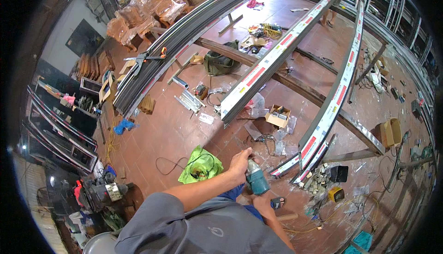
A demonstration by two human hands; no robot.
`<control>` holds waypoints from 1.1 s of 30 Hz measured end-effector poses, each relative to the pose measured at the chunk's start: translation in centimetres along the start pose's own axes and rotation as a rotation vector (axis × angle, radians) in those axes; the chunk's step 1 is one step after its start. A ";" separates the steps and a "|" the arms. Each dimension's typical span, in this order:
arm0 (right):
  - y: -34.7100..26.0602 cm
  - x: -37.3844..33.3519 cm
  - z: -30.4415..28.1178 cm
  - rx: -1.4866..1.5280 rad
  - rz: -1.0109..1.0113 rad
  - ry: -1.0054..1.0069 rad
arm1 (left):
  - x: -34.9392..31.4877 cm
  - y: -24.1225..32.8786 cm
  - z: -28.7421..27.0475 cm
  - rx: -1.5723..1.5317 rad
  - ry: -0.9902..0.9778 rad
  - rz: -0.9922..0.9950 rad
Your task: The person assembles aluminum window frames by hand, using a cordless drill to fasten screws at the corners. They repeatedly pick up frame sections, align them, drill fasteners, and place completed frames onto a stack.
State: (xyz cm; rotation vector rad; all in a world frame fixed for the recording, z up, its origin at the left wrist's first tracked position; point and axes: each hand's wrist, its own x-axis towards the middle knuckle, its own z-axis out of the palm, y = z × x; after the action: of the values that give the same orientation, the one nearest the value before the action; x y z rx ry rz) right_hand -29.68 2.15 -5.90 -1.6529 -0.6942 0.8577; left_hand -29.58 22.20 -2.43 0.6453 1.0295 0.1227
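My left hand [240, 165] is closed around the narrow grey front end of a teal power drill [257, 183], held in front of my body. Close under the drill's rear end, my right hand [263, 204] is closed on its lower part. The drill's body hides most of the right fingers, and its handle is out of sight. Just left of the drill, a lime-green bag [200, 165] lies open on the floor with dark items inside. Ahead of my hands, a long white-and-red-labelled profile [272, 65] rests on brown metal beams [300, 89].
At right, another curved-looking labelled profile [339, 95] reaches close to me. More dark profiles [184, 30] lie at left with a clamp [145, 58] on them. An open cardboard box [278, 116], metal offcuts [318, 180] and cables litter the tiled floor. A person stands at the far end.
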 end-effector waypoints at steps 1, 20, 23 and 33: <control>1.2 1.0 0.2 -0.063 -0.077 0.068 | -1.1 0.7 0.5 -0.012 -0.026 -0.011; 2.9 11.5 4.2 0.641 0.168 0.334 | 12.2 15.2 -7.8 0.021 0.113 0.401; 3.0 11.3 5.8 0.619 0.107 0.324 | 10.2 14.3 -9.7 0.006 0.153 0.486; 5.4 11.9 11.6 0.557 -0.031 0.347 | 7.1 15.9 -11.7 0.310 0.180 0.330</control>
State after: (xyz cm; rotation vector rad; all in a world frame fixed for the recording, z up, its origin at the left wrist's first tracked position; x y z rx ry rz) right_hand -32.43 16.81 -15.05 -1.2351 -0.2086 0.6421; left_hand -32.31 43.00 -3.08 1.1014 1.1187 0.3176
